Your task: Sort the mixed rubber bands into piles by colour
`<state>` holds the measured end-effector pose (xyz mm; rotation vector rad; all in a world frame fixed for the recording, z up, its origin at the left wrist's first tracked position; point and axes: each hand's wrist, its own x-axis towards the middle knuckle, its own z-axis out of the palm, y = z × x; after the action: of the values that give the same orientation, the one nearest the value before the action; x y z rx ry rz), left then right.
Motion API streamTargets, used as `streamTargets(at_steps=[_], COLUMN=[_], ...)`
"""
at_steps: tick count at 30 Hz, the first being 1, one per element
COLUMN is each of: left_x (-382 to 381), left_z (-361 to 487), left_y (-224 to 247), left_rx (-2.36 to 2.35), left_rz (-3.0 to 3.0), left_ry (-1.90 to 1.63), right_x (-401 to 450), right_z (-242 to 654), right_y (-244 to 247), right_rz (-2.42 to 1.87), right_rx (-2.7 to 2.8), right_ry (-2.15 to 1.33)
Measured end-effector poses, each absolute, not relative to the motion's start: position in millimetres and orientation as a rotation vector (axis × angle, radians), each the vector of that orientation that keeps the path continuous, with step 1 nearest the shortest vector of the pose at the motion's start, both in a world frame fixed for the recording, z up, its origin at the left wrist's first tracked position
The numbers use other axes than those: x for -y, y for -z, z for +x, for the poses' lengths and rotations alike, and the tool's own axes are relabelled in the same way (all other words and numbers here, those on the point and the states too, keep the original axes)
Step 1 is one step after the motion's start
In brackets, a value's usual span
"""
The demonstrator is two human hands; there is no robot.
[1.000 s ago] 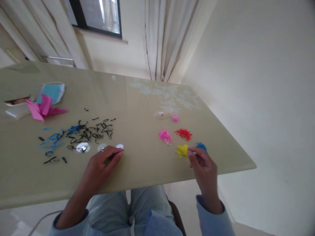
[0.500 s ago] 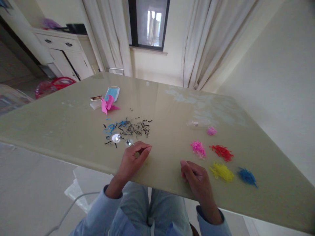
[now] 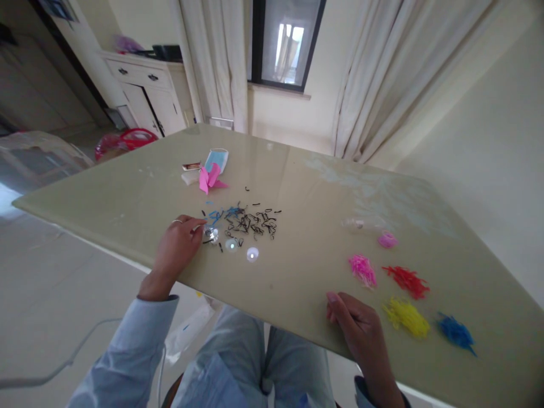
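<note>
My left hand (image 3: 179, 245) has its fingertips pinched together at the left edge of a loose heap of small black rubber bands (image 3: 244, 222) and blue rubber bands (image 3: 213, 217). Whatever is between those fingertips is too small to make out. My right hand (image 3: 357, 318) rests closed near the table's front edge, and its curled fingers hide any contents. Close to it lie separate piles of pink rubber bands (image 3: 362, 271), red rubber bands (image 3: 407, 281), yellow rubber bands (image 3: 407, 318) and blue rubber bands (image 3: 457, 331).
Behind the piles, a clear plastic bottle (image 3: 361, 225) lies on its side by a round pink item (image 3: 387, 239). At the table's (image 3: 289, 175) far left are a pink paper piece (image 3: 210, 178), a blue face mask (image 3: 217, 161) and a small box (image 3: 191, 166). Light spots shine on the tabletop.
My left hand has moved left and away from me, from the heap's near side to its left edge. My right hand stays closed in much the same place. The view has shifted left.
</note>
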<state>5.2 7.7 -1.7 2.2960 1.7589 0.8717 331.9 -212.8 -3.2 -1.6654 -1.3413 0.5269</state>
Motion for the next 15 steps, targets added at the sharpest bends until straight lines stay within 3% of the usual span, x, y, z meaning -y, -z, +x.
streamTargets(at_steps=[15], left_x=[-32.7], left_z=[0.9], left_y=[4.0], left_rx=[-1.666], left_rz=[2.444], left_ry=[-0.631], right_x=[211.8], right_z=[328.8], right_y=[2.1], right_rz=[-1.748], right_rx=[1.398], right_ry=[-0.462])
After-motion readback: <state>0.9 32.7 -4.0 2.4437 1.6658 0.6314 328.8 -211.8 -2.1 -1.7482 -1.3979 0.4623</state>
